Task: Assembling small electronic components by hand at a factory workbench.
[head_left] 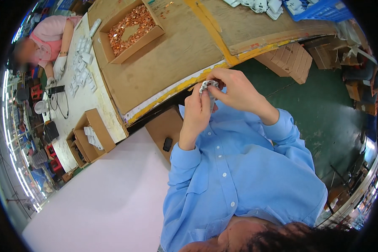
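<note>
Between my two hands, just off the near edge of the bench, is a small white plastic housing [208, 85] with dark gaps and fittings along its top. My left hand [195, 112] grips it from the left side, thumb and fingers closed around its lower part. My right hand [238, 90] is bent over it from the right, with thumb and forefinger pressed at its upper edge. The fingers hide most of the housing, and any small piece in the right fingertips cannot be made out.
A cardboard box [155, 32] of small copper-coloured metal pieces sits on the brown bench [172, 63]. White housings [260, 6] and a blue crate [319, 12] are at the far right. On the left, a co-worker [50, 40] in pink works at a white table [101, 117] with white parts.
</note>
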Action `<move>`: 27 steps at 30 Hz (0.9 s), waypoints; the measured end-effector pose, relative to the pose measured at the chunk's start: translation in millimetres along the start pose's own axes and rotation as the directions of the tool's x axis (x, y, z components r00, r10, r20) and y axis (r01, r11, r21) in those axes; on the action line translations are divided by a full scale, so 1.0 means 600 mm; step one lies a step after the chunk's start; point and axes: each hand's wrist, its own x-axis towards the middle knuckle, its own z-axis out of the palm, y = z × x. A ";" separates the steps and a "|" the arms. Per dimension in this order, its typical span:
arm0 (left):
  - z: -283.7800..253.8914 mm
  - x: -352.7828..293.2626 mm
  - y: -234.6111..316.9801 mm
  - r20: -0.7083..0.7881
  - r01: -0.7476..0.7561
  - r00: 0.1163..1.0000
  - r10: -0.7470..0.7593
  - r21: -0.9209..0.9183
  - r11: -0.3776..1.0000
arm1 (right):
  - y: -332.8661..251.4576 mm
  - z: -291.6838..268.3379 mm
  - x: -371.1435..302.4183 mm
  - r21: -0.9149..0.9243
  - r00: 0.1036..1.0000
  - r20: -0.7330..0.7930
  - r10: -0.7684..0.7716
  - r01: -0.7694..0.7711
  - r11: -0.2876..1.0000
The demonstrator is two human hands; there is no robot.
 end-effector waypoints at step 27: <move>-0.013 0.001 -0.009 0.047 0.070 0.996 -0.070 0.005 0.998 | 0.015 0.004 0.002 0.050 0.998 0.052 0.038 -0.040 0.998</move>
